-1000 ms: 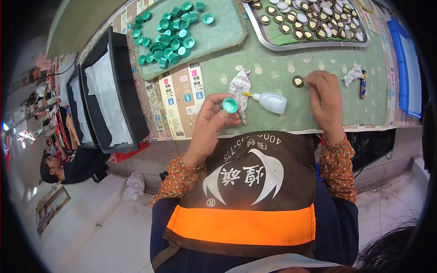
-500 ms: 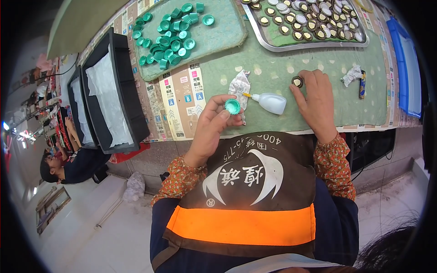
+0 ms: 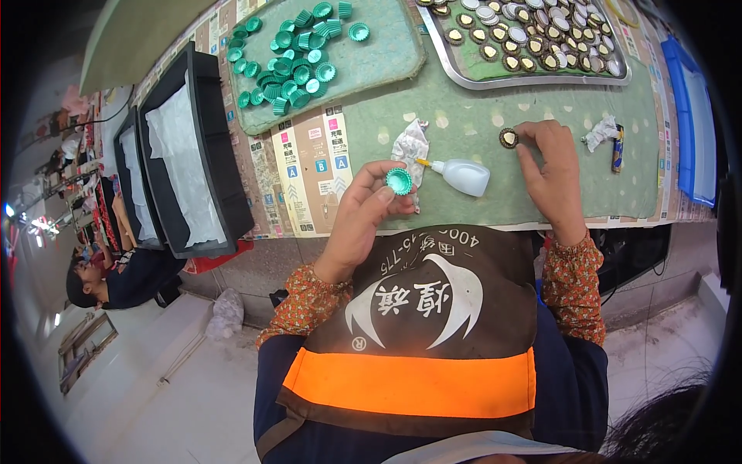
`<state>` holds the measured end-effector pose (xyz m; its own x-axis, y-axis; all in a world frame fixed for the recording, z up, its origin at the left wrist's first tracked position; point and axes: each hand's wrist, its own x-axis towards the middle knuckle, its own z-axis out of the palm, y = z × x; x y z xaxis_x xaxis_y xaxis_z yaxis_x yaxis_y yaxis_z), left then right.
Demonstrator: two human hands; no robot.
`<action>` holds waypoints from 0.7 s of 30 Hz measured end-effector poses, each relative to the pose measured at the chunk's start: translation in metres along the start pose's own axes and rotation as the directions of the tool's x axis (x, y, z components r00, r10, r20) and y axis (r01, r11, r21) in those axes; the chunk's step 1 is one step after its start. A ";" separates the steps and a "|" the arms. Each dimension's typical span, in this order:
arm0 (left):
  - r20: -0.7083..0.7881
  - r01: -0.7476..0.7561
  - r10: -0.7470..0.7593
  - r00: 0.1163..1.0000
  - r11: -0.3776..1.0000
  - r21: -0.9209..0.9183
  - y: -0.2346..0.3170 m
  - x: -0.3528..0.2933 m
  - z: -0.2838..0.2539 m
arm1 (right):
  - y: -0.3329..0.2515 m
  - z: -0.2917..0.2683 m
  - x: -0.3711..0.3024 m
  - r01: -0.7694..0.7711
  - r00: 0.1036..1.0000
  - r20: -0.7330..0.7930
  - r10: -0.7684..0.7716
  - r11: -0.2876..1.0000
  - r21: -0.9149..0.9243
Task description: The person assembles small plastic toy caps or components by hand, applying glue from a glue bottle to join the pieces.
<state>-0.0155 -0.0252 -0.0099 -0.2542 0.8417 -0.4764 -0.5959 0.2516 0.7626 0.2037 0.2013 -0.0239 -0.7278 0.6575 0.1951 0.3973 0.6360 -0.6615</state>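
Note:
In my left hand (image 3: 357,213), a small green fluted cup (image 3: 398,181) is pinched between thumb and fingers, its hollow side facing up. My right hand (image 3: 553,174) hovers low over the green mat (image 3: 371,209), its thumb and fingers apart. Right by its fingertips lies a dark scalloped disc (image 3: 508,138) with a cream centre; whether a fingertip touches it I cannot tell. Between my hands rests a white squeeze bottle (image 3: 465,177) with a yellow tip, the tip against a crumpled white tissue (image 3: 410,145).
Several green cups (image 3: 300,75) are scattered on a pale mat (image 3: 371,66) at the far left. A metal tray (image 3: 533,80) of dark and white discs stands far right. Beside a tissue wad (image 3: 600,133) lies a small cylinder (image 3: 617,149). Black bins (image 3: 202,139) line the left, a blue tray (image 3: 687,116) the right.
My right hand has drawn back to the right from the dark disc, its thumb no longer reaching the disc's near side. My left hand keeps its hold on the green cup.

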 end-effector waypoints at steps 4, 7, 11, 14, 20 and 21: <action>0.010 0.007 -0.007 1.000 1.000 -0.012 0.001 0.001 -0.001 | -0.008 0.006 -0.003 -0.117 0.992 0.032 0.120 0.990 -0.085; 0.011 0.006 -0.006 1.000 1.000 -0.018 0.002 0.001 0.000 | -0.011 0.009 -0.002 -0.097 0.995 0.022 0.100 0.987 -0.130; 0.024 0.011 -0.010 1.000 0.998 -0.055 0.001 0.000 0.001 | -0.010 0.011 -0.001 -0.042 0.999 0.009 0.044 0.984 -0.171; 0.031 0.024 -0.021 0.999 0.995 -0.094 -0.002 0.000 0.000 | -0.007 0.013 0.000 -0.024 0.999 0.023 0.028 0.985 -0.173; 0.058 0.070 -0.061 0.996 0.984 -0.164 -0.004 0.000 -0.001 | -0.028 0.010 0.000 -0.107 0.991 0.102 0.088 0.975 0.193; 0.067 0.082 -0.072 0.995 0.981 -0.175 -0.005 0.000 -0.001 | -0.036 0.011 0.000 -0.109 0.991 0.101 0.091 0.975 0.193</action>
<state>-0.0133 -0.0268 -0.0144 -0.1594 0.8515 -0.4995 -0.7388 0.2327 0.6325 0.1833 0.1742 -0.0076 -0.7416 0.6682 0.0602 0.3585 0.4706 -0.8062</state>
